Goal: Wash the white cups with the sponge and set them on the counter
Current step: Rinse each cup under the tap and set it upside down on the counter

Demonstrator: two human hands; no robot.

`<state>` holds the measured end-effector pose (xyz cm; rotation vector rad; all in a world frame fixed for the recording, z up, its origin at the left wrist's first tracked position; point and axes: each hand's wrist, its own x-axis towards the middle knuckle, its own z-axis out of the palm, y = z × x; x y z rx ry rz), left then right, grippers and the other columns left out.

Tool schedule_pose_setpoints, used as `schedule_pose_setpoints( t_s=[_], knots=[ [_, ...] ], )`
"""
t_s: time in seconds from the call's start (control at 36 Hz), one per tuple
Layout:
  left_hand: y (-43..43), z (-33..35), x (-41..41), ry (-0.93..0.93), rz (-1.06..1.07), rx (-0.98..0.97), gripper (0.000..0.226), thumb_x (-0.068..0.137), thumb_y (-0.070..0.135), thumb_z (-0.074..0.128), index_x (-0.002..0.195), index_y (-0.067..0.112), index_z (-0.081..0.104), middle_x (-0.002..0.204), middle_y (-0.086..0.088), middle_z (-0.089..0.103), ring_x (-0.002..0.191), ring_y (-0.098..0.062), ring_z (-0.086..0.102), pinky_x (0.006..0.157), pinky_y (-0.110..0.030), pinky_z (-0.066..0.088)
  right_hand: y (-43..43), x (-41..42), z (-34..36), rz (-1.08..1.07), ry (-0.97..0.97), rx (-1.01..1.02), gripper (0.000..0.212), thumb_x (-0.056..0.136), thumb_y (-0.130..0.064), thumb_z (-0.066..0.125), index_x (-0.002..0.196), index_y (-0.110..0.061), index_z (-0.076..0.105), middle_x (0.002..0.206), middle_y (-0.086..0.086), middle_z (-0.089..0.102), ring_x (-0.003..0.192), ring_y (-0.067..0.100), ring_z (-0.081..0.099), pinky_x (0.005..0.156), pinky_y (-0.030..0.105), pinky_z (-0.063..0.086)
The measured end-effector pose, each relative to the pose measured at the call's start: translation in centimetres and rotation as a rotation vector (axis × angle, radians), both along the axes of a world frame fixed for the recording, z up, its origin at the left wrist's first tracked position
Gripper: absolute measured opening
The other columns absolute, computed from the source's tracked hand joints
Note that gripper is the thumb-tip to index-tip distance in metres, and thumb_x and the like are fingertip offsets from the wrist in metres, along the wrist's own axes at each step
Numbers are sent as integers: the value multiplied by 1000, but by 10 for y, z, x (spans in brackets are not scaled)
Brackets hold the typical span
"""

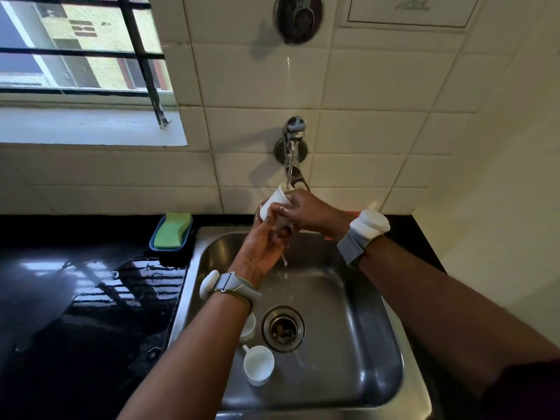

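White glossy cup (274,201) is tilted under the tap (292,137) stream over the dull steel sink (391,344), left hand (263,250) gripping it from below, right hand (309,213) wrapped over top hiding most of it, second cup (249,324) half-hidden under the forearm (197,338).

Three white cups are showing: one held cup (276,197) under the water, one handled cup (258,365) in the one sink (363,344), and a hidden cup (249,324), probably the third, peeking from under a forearm. One sponge (172,230) is sitting in one blue tray (151,242). One tap (293,131) is running. Two wrist bands are being worn, a left band (230,283) and a right band (353,247).
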<state>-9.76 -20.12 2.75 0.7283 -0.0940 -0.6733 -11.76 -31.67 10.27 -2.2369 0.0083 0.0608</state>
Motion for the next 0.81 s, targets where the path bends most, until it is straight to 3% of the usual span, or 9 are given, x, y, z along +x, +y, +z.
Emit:
schedule_pose_setpoints(
  t_s=[0.11,0.17,0.22,0.31,0.36,0.44,0.56,0.69,0.81],
  knots=[
    [2,-4,1,32,-31,19,54,83,37,57,129,13,43,76,-4,66,49,-5,49,43,-13,45,-5,-6,3,79,51,-33,34,93,-29,55,104,3,62,95,25,68,80,36,66,70,42,54],
    [2,-8,2,49,-59,84,46,87,48,52,115,11,50,75,-5,64,45,-5,47,38,-13,40,-9,-8,2,127,103,-55,33,93,-27,56,104,4,60,94,27,67,80,39,66,67,41,56],
    [-1,-11,3,99,-56,187,55,88,60,46,107,9,55,70,-5,60,43,-6,47,36,-14,36,-9,-9,0,174,127,-183,30,92,-25,57,105,2,59,97,23,67,78,31,66,63,32,56],
    [-5,-14,5,222,-6,277,65,84,68,45,102,7,58,57,-1,57,40,-8,47,37,-16,36,-5,-8,-6,240,73,-515,27,90,-31,58,106,-8,62,100,10,66,81,17,59,72,30,50],
    [-9,-14,7,293,38,300,65,83,69,45,95,8,64,55,-4,61,44,-10,52,41,-18,43,-2,-7,-11,249,11,-665,27,90,-35,56,101,-12,64,97,7,66,83,19,59,74,32,48],
    [-11,-11,11,340,85,296,68,79,71,45,78,11,77,71,-10,71,65,-19,64,62,-27,52,-2,-4,-16,244,-118,-794,31,92,-42,50,98,-15,65,98,4,65,89,21,58,77,33,35],
    [-11,-3,9,375,45,212,61,80,67,47,98,14,71,82,-9,75,74,-22,70,59,-30,56,4,3,-17,186,-250,-742,36,91,-47,48,106,-16,59,109,5,62,97,23,55,79,37,32],
    [-13,2,4,422,-18,69,59,80,63,50,103,12,70,96,-14,73,100,-28,64,85,-40,54,13,4,-26,128,-277,-700,33,93,-41,46,107,-14,57,109,8,63,99,25,56,79,35,33],
    [-2,0,10,438,2,109,61,83,59,50,114,8,63,103,-16,69,101,-29,63,86,-42,53,9,-9,-32,244,-187,-530,30,94,-40,47,101,-13,60,98,6,65,83,17,55,82,39,46]
  ],
)
